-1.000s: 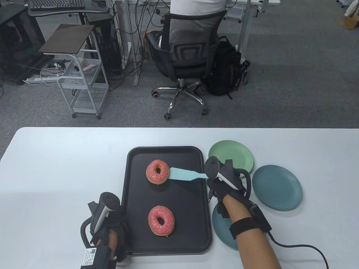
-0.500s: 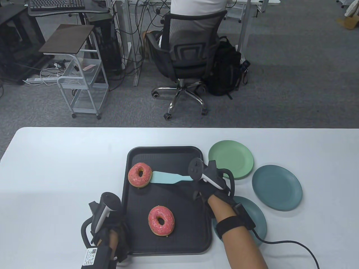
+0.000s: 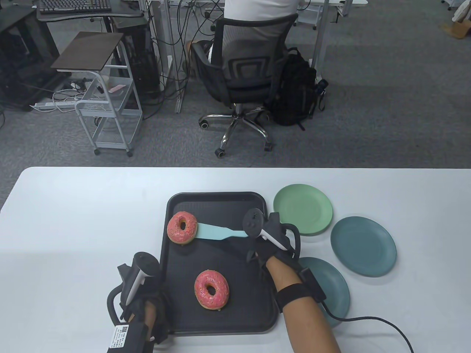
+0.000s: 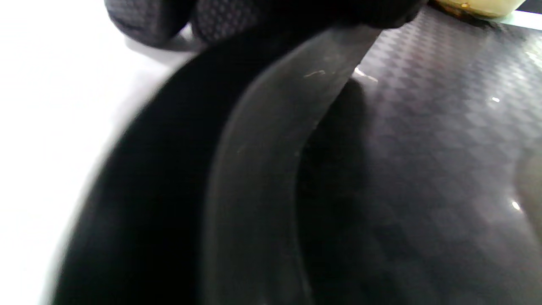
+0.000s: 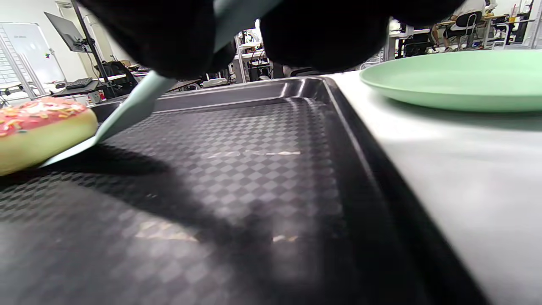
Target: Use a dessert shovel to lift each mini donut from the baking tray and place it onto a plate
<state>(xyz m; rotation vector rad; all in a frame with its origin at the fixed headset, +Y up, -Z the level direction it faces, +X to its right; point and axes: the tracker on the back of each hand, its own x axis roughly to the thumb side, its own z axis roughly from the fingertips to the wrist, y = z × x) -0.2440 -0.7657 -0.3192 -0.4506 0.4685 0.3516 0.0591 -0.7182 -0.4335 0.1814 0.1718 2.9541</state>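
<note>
1. Pushed by the shovel, the far donut (image 3: 182, 227) had slid from the tray's middle to its left wall over the last second, and the right hand (image 3: 270, 244) had followed it leftward across the tray.
2. That donut, pink-iced with sprinkles, sat against the left rim of the black baking tray (image 3: 235, 202); the pale blue dessert shovel (image 3: 217, 231) had its blade edge at the donut's right side, touching it.
3. From the right wrist view, the blade (image 5: 123, 116) sloped down to the tray floor and met the base of the donut (image 5: 40, 131); whether it had gone under could not be told.
4. The right hand's fingers were curled round the shovel's handle, which the table view hid under the tracker.
5. A second donut (image 3: 211, 289) lay in the near half of the tray, well apart from the shovel.
6. The left hand (image 3: 145, 307) held the tray's near-left corner; the left wrist view showed gloved fingers (image 4: 237, 17) lying over the rim (image 4: 271, 140), a grip the table view did not make clear.
7. Three plates lay right of the tray on the white table (image 3: 73, 220): a light green plate (image 3: 303, 207), a blue-grey plate (image 3: 364, 246), and a teal plate (image 3: 331, 283) partly under the right forearm.
</note>
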